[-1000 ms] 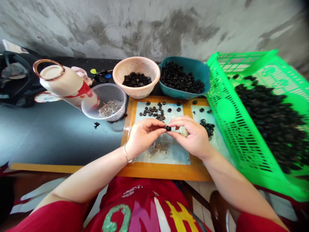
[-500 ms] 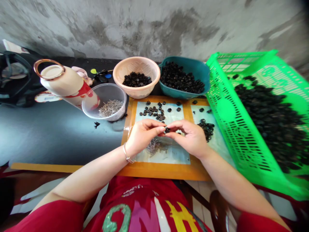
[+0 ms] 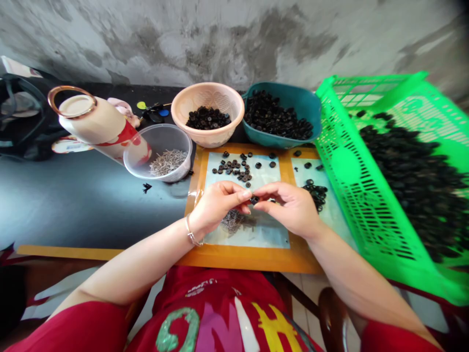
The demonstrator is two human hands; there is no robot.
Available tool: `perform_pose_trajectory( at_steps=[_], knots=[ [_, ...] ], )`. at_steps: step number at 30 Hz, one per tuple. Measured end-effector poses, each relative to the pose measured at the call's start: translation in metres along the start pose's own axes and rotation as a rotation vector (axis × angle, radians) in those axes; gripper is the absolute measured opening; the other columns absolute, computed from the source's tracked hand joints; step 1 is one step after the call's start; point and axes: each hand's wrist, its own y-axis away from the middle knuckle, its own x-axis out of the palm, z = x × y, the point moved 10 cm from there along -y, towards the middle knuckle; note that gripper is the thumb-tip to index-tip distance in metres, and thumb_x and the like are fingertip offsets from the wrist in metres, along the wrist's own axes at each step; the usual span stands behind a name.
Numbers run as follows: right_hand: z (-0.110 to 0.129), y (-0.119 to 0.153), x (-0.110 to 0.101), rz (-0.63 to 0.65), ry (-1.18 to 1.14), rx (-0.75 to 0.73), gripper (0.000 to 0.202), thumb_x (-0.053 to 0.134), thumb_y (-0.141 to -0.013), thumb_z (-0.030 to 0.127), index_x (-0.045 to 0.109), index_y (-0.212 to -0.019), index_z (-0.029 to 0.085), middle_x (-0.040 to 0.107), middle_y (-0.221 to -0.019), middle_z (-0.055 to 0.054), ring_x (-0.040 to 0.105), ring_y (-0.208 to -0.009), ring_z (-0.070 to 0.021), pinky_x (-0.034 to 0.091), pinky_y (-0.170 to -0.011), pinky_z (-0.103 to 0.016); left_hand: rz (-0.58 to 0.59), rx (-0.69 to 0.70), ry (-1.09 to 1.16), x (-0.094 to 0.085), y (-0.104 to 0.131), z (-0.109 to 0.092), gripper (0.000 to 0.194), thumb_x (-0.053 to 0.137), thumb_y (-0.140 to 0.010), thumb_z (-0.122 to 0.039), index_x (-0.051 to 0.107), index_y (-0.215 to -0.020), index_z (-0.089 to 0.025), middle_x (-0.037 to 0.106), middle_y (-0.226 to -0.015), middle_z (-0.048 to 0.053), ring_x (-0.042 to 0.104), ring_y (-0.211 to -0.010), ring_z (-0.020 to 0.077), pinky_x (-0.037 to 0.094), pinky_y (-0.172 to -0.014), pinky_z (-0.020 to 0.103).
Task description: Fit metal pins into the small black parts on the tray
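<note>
Small black part (image 3: 254,199) held mid-mat, pinched between fingers of left hand (image 3: 216,205) and right hand (image 3: 293,208). Just nudged slightly toward 6 o'clock; handling judged unfinished. Pin pile (image 3: 233,222) seen at 7–8 o'clock.

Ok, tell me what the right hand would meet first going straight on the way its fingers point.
Past the small black part pinched between the two, the right hand would most likely meet the left hand first; how they line up in depth is hard to judge.
</note>
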Motion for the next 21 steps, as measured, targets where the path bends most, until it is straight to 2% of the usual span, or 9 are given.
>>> perform_pose_trajectory(
  at_steps=[5, 10, 17, 21],
  knots=[
    [0.007, -0.001, 0.005, 0.078, 0.071, -0.06, 0.032, 0.076, -0.081, 0.024, 0.07, -0.112, 0.023, 0.074, -0.09, -0.001, 0.069, -0.078, -0.0153, 0.057, -0.076, -0.027, 0.017, -0.056, -0.045, 0.001, 0.0, 0.004, 0.044, 0.087, -0.057, -0.049, 0.066, -0.064, -0.011, 0.066, -0.052, 0.002, 0.061, -0.048, 0.0098, 0.051, -0.054, 0.021],
    [0.026, -0.001, 0.012, 0.149, 0.184, -0.267, 0.033, 0.068, -0.089, 0.024, 0.067, -0.121, 0.028, 0.073, -0.093, -0.001, 0.066, -0.083, -0.0166, 0.054, -0.081, -0.031, 0.032, -0.05, -0.06, 0.001, 0.0, 0.004, 0.043, 0.086, -0.059, -0.049, 0.066, -0.064, -0.011, 0.066, -0.052, 0.002, 0.061, -0.048, 0.0098, 0.051, -0.055, 0.021],
    [0.034, -0.001, 0.009, 0.068, 0.196, -0.386, 0.027, 0.07, -0.088, 0.031, 0.071, -0.114, 0.026, 0.069, -0.085, -0.003, 0.062, -0.078, -0.0174, 0.051, -0.074, -0.034, 0.007, 0.005, -0.103, -0.002, 0.0, 0.007, 0.036, 0.083, -0.065, -0.047, 0.068, -0.065, -0.014, 0.068, -0.052, 0.002, 0.061, -0.049, 0.0112, 0.05, -0.055, 0.023],
    [0.038, 0.002, 0.008, 0.037, 0.206, -0.432, 0.025, 0.072, -0.086, 0.031, 0.072, -0.11, 0.022, 0.068, -0.081, -0.004, 0.061, -0.075, -0.0176, 0.051, -0.07, -0.033, -0.015, 0.037, -0.172, -0.003, 0.001, 0.005, 0.034, 0.082, -0.067, -0.047, 0.069, -0.063, -0.015, 0.068, -0.052, 0.002, 0.06, -0.048, 0.0111, 0.05, -0.054, 0.022]
  ],
)
